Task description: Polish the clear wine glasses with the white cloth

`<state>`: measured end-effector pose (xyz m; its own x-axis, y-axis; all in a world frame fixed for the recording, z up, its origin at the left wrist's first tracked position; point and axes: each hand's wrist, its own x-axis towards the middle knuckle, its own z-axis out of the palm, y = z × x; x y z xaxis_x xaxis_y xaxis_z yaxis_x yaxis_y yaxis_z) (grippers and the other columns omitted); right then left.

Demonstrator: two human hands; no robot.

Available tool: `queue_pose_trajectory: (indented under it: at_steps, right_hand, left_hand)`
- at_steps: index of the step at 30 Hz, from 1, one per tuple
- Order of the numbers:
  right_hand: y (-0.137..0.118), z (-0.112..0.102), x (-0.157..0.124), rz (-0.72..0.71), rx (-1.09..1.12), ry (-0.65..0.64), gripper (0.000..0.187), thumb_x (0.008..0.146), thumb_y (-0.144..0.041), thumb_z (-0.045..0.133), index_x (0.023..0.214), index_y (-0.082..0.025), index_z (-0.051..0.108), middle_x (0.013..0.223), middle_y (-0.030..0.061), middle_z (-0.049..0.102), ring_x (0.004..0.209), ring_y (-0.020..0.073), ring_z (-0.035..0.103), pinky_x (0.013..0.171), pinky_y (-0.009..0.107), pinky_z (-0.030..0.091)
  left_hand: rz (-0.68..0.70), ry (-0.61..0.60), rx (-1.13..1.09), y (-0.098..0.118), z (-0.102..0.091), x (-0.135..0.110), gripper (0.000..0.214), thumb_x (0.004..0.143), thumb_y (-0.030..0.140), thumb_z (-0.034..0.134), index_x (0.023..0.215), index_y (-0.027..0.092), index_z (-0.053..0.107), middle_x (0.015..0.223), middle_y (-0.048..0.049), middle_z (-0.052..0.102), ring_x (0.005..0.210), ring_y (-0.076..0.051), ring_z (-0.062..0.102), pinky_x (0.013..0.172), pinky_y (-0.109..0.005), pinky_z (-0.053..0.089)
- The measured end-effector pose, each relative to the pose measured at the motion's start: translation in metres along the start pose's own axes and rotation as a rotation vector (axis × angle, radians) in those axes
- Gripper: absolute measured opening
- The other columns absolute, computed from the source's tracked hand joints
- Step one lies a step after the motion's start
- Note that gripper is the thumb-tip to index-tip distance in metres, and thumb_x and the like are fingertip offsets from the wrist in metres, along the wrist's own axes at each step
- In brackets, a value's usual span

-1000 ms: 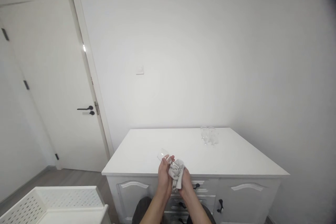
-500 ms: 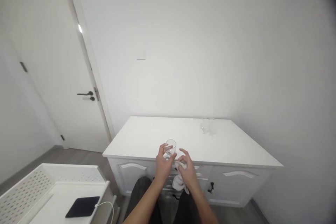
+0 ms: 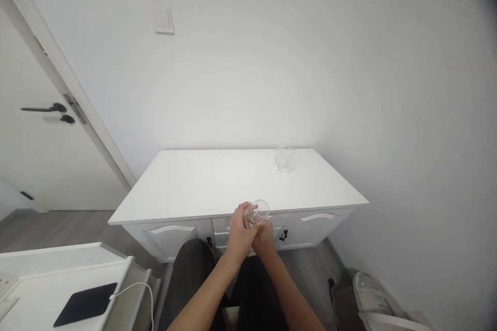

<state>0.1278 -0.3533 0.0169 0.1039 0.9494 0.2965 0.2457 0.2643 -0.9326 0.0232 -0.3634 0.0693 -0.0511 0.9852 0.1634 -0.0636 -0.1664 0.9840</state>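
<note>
A clear drinking glass [image 3: 262, 210] is tilted in front of me, level with the near edge of the white cabinet top. My left hand [image 3: 241, 225] wraps around its left side, fingers closed on it. Against the lower part of the glass, my right hand [image 3: 264, 239] is closed and touches the left hand. What its fingers grip is hidden, and no cloth shows in this view. Further back to the right on the cabinet [image 3: 202, 181] stands a cluster of clear glassware [image 3: 285, 159].
At the lower left, a white cart [image 3: 50, 269] carries a dark tablet-like device [image 3: 86, 304] with a white cable. A grey-white appliance [image 3: 378, 300] stands on the floor at the lower right. A door [image 3: 46, 160] is on the left, a wall [image 3: 233, 62] behind the cabinet.
My right hand has come in against the glass and closed; the white cloth it held is out of sight. The glass has tilted. My view has shifted right and down, bringing the appliance in.
</note>
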Motion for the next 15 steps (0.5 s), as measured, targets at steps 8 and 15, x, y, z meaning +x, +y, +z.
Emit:
queue_pose_trajectory:
  at_steps: [8, 15]
  right_hand:
    - [0.068, -0.118, 0.095, 0.209, -0.573, 0.368, 0.047, 0.093, -0.052, 0.056, 0.099, -0.014, 0.083, 0.102, 0.0178, 0.082, 0.097, 0.0316, 0.074, 0.093, 0.038, 0.054]
    - [0.105, -0.200, 0.189, 0.373, -0.759, 0.439, 0.044, 0.098, -0.040, 0.053, 0.112, -0.010, 0.082, 0.116, 0.0195, 0.080, 0.112, 0.0326, 0.074, 0.102, 0.037, 0.053]
  left_hand:
    - [0.212, -0.098, 0.798, -0.053, -0.073, 0.090, 0.034, 0.099, 0.033, 0.062, 0.130, 0.022, 0.072, 0.157, -0.0143, 0.061, 0.150, -0.035, 0.051, 0.130, -0.060, 0.030]
    - [0.082, -0.056, 1.358, -0.097, -0.096, 0.126, 0.057, 0.108, 0.035, 0.038, 0.159, 0.015, 0.055, 0.173, -0.0156, 0.042, 0.163, -0.043, 0.030, 0.131, -0.071, 0.022]
